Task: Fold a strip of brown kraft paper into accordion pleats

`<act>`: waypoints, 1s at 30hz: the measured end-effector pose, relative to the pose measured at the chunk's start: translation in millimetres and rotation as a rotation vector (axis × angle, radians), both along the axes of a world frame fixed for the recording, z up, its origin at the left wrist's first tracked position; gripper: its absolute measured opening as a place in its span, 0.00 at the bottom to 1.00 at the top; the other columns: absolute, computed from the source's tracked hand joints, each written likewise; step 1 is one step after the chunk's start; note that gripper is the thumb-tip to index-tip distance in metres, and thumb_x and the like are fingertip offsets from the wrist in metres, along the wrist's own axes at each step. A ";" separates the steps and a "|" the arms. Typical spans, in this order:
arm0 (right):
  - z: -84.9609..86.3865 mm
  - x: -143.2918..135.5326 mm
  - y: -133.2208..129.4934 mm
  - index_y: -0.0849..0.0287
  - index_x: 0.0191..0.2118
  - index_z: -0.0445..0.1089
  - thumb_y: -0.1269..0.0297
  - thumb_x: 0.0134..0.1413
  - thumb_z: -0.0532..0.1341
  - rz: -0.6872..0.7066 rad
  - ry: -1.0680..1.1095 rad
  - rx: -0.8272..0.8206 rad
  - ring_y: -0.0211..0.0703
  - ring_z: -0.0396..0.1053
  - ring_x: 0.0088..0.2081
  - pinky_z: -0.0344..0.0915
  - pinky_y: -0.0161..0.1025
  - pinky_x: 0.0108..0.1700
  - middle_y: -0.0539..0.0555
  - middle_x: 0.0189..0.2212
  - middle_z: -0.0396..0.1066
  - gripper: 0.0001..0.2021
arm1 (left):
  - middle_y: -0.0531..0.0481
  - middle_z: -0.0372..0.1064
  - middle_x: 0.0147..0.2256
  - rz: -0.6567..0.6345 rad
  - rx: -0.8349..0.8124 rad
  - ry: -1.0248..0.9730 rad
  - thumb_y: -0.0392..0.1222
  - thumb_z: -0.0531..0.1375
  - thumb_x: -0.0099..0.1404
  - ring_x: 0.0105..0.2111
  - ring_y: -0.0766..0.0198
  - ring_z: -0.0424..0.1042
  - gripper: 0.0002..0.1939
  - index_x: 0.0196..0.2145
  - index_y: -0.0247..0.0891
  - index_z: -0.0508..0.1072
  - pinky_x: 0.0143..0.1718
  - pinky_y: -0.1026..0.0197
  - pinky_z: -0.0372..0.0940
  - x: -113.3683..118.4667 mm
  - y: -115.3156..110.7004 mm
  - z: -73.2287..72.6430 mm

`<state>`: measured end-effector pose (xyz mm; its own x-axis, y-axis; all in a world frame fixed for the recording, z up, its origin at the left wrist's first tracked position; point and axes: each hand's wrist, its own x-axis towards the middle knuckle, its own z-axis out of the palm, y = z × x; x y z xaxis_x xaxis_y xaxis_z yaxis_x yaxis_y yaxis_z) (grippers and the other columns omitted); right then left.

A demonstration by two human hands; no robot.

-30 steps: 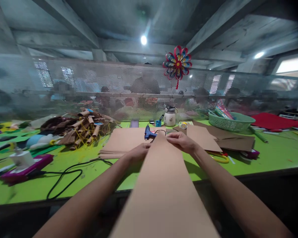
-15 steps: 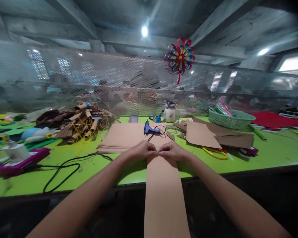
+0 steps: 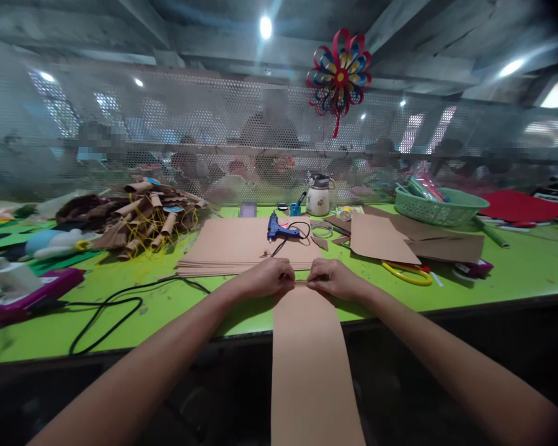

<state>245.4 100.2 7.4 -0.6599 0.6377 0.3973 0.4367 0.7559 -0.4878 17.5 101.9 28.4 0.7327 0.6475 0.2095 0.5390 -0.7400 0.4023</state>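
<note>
A long brown paper strip [image 3: 311,365] hangs over the table's front edge towards me, its far end on the green tabletop. My left hand [image 3: 275,277] pinches the left corner of that far end, fingers curled. At the right corner, my right hand [image 3: 332,279] grips the same edge between thumb and fingers. Between the hands the edge looks narrowly folded or rolled. Just beyond them lies a stack of brown paper sheets [image 3: 227,241], with a blue glue gun [image 3: 286,230] and its black cable on top.
Left stand a heap of brown paper rolls with yellow string [image 3: 153,217] and a purple power strip [image 3: 32,297] with a black cord. Right are loose brown sheets [image 3: 381,237], yellow-handled scissors [image 3: 407,274] and a green basket [image 3: 441,207]. A jar [image 3: 318,195] stands behind.
My hands have moved apart along the strip's far edge, from nearly touching at the middle to its two corners. The view has tilted slightly downward.
</note>
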 end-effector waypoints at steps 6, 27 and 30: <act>7.3 -6.5 7.5 0.62 0.33 0.75 0.67 0.55 0.61 0.081 -0.122 0.047 0.41 0.66 0.32 0.63 0.36 0.36 0.54 0.29 0.68 0.06 | 0.49 0.68 0.30 -0.037 -0.028 -0.029 0.35 0.57 0.60 0.30 0.64 0.64 0.07 0.33 0.36 0.76 0.33 0.64 0.57 1.7 -0.3 -1.2; -1.5 -6.4 0.4 0.61 0.34 0.66 0.71 0.59 0.55 0.081 -0.293 0.259 0.44 0.62 0.37 0.60 0.38 0.38 0.56 0.34 0.66 0.04 | 0.47 0.61 0.31 -0.080 0.274 0.135 0.35 0.53 0.64 0.32 0.62 0.60 0.07 0.29 0.35 0.68 0.33 0.61 0.55 6.7 -12.4 -5.9; -2.0 -2.4 1.6 0.61 0.34 0.66 0.71 0.59 0.55 0.078 -0.310 0.254 0.43 0.62 0.37 0.59 0.38 0.37 0.56 0.34 0.66 0.04 | 0.47 0.61 0.32 -0.089 0.295 0.119 0.36 0.53 0.65 0.32 0.62 0.60 0.07 0.29 0.36 0.66 0.34 0.61 0.56 6.2 -13.2 -9.2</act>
